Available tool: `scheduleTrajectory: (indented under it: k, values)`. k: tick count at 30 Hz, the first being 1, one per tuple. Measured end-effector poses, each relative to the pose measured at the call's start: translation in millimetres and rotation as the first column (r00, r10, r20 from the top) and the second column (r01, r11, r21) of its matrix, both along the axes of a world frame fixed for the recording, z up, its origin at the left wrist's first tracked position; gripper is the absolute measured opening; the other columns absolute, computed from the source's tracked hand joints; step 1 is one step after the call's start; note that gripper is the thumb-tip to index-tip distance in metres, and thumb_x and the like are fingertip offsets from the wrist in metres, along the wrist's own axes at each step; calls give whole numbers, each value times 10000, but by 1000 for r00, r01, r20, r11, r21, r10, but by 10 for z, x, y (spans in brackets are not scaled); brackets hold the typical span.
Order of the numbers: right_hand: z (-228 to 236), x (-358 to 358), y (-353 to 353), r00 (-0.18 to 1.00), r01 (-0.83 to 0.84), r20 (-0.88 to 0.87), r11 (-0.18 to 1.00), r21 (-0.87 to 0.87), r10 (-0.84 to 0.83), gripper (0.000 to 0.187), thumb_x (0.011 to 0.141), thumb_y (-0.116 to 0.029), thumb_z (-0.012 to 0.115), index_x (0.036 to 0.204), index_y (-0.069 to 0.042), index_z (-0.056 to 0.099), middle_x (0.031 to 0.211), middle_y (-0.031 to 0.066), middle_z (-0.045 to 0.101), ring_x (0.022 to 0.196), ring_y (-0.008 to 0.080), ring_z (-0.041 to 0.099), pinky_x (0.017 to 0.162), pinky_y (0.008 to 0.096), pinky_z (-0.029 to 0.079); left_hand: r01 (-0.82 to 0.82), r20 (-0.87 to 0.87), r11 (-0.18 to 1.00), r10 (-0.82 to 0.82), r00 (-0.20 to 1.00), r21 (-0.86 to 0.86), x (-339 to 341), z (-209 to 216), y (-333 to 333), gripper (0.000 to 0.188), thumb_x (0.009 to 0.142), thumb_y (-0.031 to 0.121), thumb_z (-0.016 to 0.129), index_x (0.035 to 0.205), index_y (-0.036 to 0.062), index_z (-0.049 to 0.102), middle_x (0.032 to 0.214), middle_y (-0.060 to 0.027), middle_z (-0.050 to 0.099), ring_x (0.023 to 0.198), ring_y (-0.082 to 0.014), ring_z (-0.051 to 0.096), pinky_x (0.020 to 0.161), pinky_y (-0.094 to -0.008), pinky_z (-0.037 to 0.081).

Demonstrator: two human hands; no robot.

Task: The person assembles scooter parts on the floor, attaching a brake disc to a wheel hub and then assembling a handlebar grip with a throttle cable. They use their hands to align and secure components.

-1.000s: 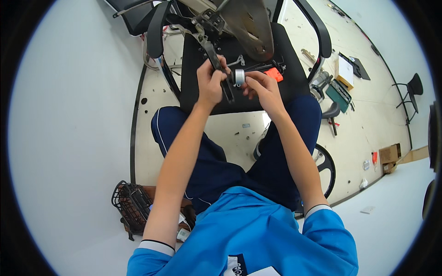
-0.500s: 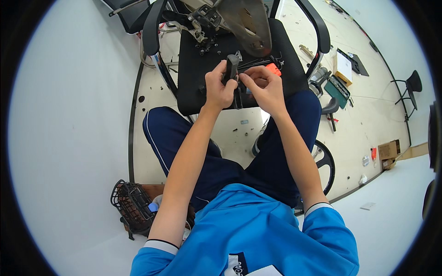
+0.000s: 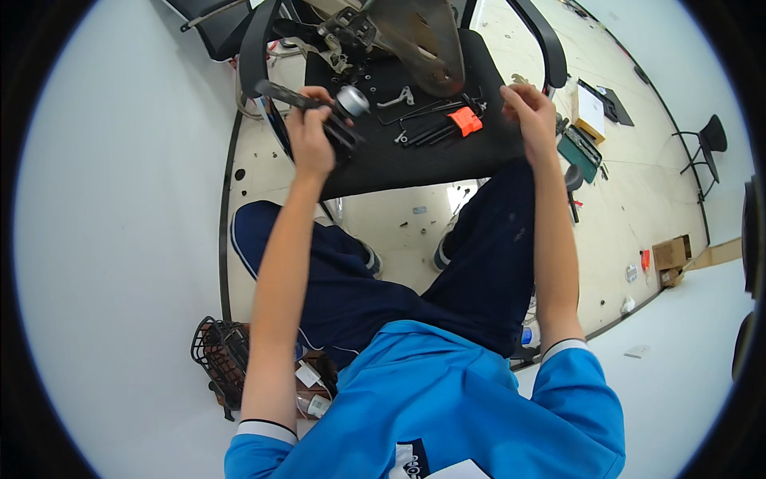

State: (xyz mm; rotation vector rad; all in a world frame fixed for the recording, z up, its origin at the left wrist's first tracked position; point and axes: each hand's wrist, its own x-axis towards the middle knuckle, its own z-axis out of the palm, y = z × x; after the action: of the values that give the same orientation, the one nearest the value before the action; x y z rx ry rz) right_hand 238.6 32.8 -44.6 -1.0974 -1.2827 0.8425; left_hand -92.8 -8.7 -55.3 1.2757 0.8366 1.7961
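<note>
My left hand [image 3: 312, 144] is closed around a long black part with a bar-like end [image 3: 281, 94], held over the left side of the black chair seat [image 3: 375, 172]. A round silver piece [image 3: 352, 100] shows beside its fingers; whether it belongs to the black part I cannot tell. Above the seat's right edge, my right hand [image 3: 531, 116] has its fingers curled with thumb and forefinger close together. Whatever it may pinch is too small to make out. Between the hands lie a folding hex key set with an orange holder [image 3: 465, 121], a small silver lever [image 3: 397, 98] and a bolt [image 3: 400, 137].
A dirty brown curved guard [image 3: 419, 48] and a bicycle pedal [image 3: 349, 30] sit at the seat's back. Armrests [image 3: 254, 48] flank the seat. A green tool case [image 3: 580, 152] lies on the floor to the right. A black wire basket [image 3: 219, 359] is at lower left.
My hands have moved apart: the left went left with the black part, turning it and exposing the silver piece. My right hand rose away to the right, uncovering the hex keys and lever.
</note>
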Motion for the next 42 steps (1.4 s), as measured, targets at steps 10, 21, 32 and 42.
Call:
scheduleTrajectory:
  k: [10, 21, 32, 42]
  values:
    - [-284, -731, 619, 437, -376, 896, 922, 96, 85, 218, 757, -149, 707, 938, -26, 703, 952, 167, 689, 911, 335, 677, 827, 428, 542, -252, -128, 960, 236, 963, -125, -312, 74, 320, 396, 999, 371, 590, 1032, -18, 654, 743, 33, 520, 683, -69, 431, 638, -223, 342]
    - [-429, -1469, 1204, 311, -422, 939, 864, 274, -146, 134, 762, -126, 660, 861, -37, 670, 926, 170, 695, 894, 377, 673, 775, 466, 553, -408, -273, 913, 388, 880, -17, -509, -94, 193, 444, 976, 442, 615, 1030, 5, 679, 724, 49, 494, 677, -56, 398, 615, -230, 334]
    - [756, -1329, -12, 774, -632, 174, 763, 136, 609, 246, 898, -110, 708, 1096, 36, 687, 1038, 148, 724, 974, 205, 709, 882, 308, 576, -439, -298, 890, 456, 839, 126, -201, 1, 93, 404, 944, 416, 670, 1010, 17, 681, 666, 11, 549, 619, -76, 471, 588, -246, 386]
    - [872, -1652, 119, 672, -680, 540, 711, 180, 506, 211, 840, -151, 772, 972, 11, 741, 842, 93, 741, 824, 149, 723, 809, 284, 559, -423, -316, 895, 447, 837, 143, -115, 46, 19, 387, 964, 391, 644, 996, 6, 670, 642, -3, 552, 594, -74, 472, 561, -248, 380]
